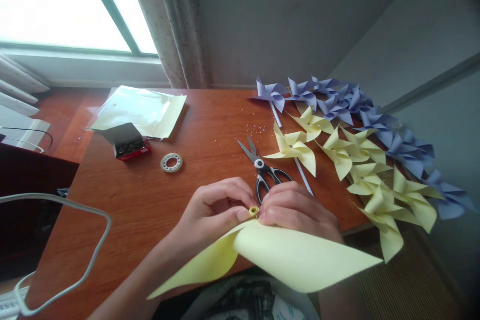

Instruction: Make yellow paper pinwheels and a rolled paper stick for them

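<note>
A pale yellow paper pinwheel (300, 255) hangs below my two hands, its broad blades pointing left and right. Between my fingertips a small rolled yellow paper tube (254, 210) shows its open end. My left hand (221, 205) is closed, with thumb and fingers pinching the tube's left side. My right hand (300, 210) is closed against the tube and the pinwheel's middle; a thin pin-like piece shows by its fingertips, and its exact grip is partly hidden. Just beyond my hands, open scissors (259, 164) with black and grey handles lie on the wooden table (202, 135).
Finished yellow pinwheels (294, 147) and purple pinwheels (272, 92) spread along the right side. A tape roll (171, 162), an open red box (133, 147) of dark small pieces and a sheet stack (138, 107) stand left. A white cable (101, 240) loops over the left edge.
</note>
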